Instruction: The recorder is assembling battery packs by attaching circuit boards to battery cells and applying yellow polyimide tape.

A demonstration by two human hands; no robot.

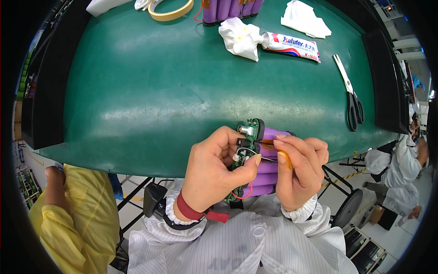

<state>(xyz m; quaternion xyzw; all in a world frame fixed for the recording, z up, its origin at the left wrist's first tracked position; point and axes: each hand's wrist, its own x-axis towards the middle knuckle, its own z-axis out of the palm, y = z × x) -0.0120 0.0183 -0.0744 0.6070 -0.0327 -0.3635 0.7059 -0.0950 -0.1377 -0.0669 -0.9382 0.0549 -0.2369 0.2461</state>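
Observation:
My left hand [211, 170] grips a battery pack of purple cylindrical cells [265, 179] near the table's front edge. Along the pack's left end runs a green circuit board [253, 123], carrying a silver round connector, a white wire and a red wire [247, 192]. The left thumb presses by the board. Pinched in my right hand [302, 171] is a small screwdriver-like tool with an orange handle [286, 160]. Its thin metal shaft points left at the board; the tip is hidden near my left thumb.
Across the green table [137, 91] lie a tape roll [171, 16], another purple battery pack [223, 11], a crumpled white tissue [239, 39], a glue tube [292, 47], a folded white cloth [305, 19] and scissors [350, 96]. A person in yellow [82, 214] is at the left.

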